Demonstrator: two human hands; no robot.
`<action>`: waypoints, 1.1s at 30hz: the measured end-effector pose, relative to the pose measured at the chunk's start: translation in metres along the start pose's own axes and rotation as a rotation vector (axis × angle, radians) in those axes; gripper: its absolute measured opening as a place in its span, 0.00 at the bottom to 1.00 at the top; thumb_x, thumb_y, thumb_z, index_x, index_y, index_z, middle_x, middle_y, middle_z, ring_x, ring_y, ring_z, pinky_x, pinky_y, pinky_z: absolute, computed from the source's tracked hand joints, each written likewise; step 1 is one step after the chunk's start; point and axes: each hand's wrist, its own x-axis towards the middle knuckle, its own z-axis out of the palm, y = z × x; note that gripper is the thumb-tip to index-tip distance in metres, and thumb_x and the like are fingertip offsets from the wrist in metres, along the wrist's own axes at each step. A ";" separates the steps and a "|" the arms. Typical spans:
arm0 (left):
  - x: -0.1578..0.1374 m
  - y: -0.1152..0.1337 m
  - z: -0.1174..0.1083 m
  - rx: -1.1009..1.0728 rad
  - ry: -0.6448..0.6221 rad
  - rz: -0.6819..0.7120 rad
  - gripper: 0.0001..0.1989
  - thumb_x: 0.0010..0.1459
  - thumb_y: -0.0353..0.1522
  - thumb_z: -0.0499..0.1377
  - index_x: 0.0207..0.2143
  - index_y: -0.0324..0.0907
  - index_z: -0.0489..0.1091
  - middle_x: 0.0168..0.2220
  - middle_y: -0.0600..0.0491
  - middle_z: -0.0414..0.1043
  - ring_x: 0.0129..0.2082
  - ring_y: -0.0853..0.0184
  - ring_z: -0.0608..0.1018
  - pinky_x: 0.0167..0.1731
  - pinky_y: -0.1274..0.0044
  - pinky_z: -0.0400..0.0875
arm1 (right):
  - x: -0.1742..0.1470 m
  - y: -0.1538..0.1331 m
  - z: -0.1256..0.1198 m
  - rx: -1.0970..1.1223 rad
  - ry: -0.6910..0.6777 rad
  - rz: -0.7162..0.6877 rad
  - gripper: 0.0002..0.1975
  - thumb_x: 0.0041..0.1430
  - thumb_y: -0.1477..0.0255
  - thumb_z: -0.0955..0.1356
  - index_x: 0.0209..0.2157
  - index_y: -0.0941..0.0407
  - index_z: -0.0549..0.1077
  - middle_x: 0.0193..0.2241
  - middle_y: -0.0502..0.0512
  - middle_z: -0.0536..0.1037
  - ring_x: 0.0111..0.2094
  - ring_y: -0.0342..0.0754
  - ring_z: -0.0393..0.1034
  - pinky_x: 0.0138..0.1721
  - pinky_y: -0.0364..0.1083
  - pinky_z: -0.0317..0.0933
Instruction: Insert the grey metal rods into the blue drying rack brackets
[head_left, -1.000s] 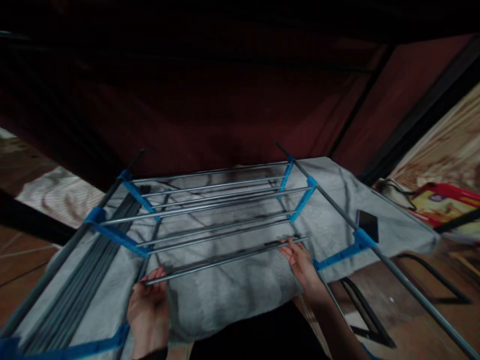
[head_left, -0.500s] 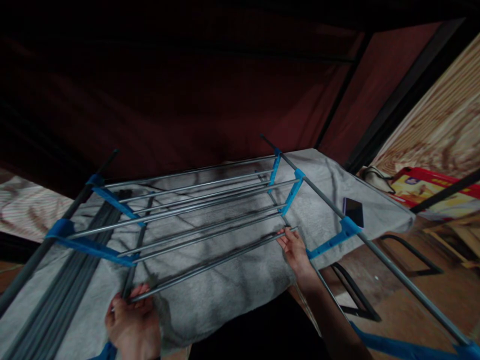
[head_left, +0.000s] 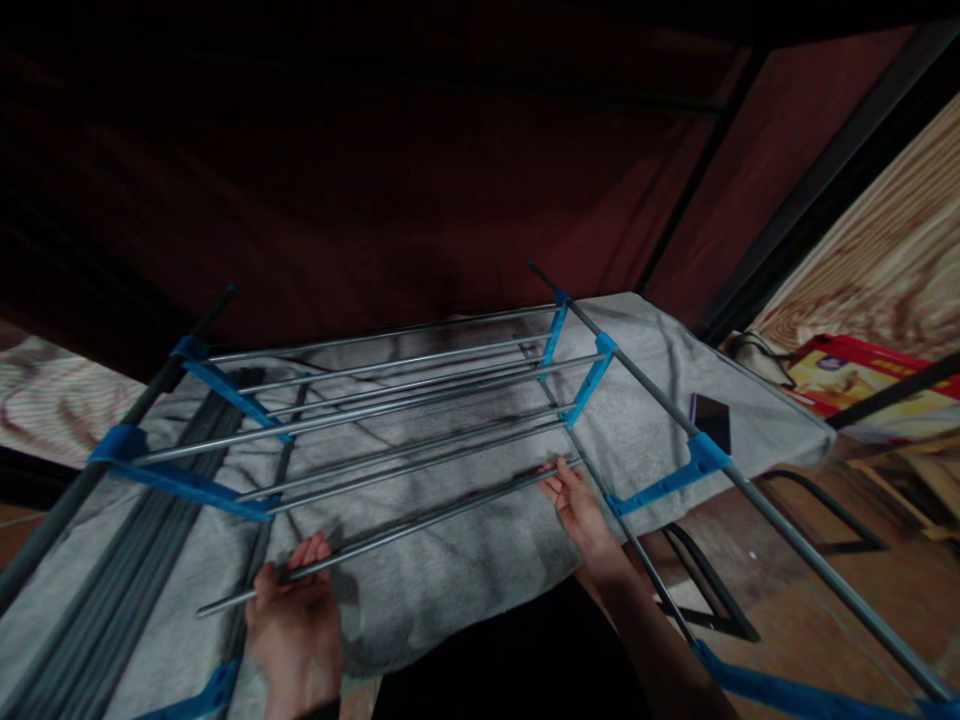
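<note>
A thin grey metal tube (head_left: 420, 522) spans the space between my two hands, apart from the rack's fixed bars. My left hand (head_left: 296, 605) has its fingers closed round the tube a little in from its left end, which sticks out past the hand. Near the other end, my right hand (head_left: 576, 505) pinches the tube between thumb and fingers. Around them stands a partly built rack of grey poles, with blue plastic brackets (head_left: 589, 385) joined by several crossbars (head_left: 390, 405). A lower blue bracket (head_left: 667, 480) on the right side is close to my right hand.
A bundle of loose grey tubes (head_left: 127, 560) lies at left on the grey blanket (head_left: 480, 590). A phone (head_left: 711, 422) rests on the blanket at right. Beyond it are a red and yellow box (head_left: 862, 385) and black metal frames (head_left: 712, 590) near the floor.
The tube has shifted left, so its left end now shows beyond my left hand. My left hand has moved right and slightly up along with its grip; my right hand has moved slightly left.
</note>
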 end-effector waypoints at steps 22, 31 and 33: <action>-0.054 -0.046 0.023 -0.045 -0.384 -0.258 0.17 0.45 0.32 0.74 0.37 0.40 0.75 0.42 0.48 0.81 0.48 0.59 0.81 0.57 0.62 0.71 | -0.008 0.017 0.003 -0.066 -0.165 0.107 0.13 0.46 0.65 0.79 0.32 0.48 0.76 0.36 0.47 0.82 0.42 0.46 0.77 0.50 0.50 0.72; -0.061 -0.053 0.025 -0.087 -0.304 -0.241 0.16 0.46 0.35 0.75 0.33 0.40 0.73 0.35 0.54 0.79 0.37 0.68 0.81 0.46 0.72 0.76 | 0.004 0.021 -0.015 -0.063 -0.135 0.138 0.11 0.44 0.69 0.80 0.31 0.48 0.78 0.38 0.49 0.83 0.46 0.49 0.77 0.53 0.53 0.72; -0.062 -0.054 0.023 -0.092 -0.329 -0.236 0.16 0.46 0.34 0.75 0.34 0.40 0.74 0.35 0.54 0.79 0.37 0.69 0.81 0.46 0.73 0.75 | 0.007 0.024 -0.020 -0.062 -0.128 0.126 0.10 0.44 0.68 0.80 0.28 0.49 0.78 0.36 0.49 0.83 0.45 0.50 0.77 0.52 0.54 0.72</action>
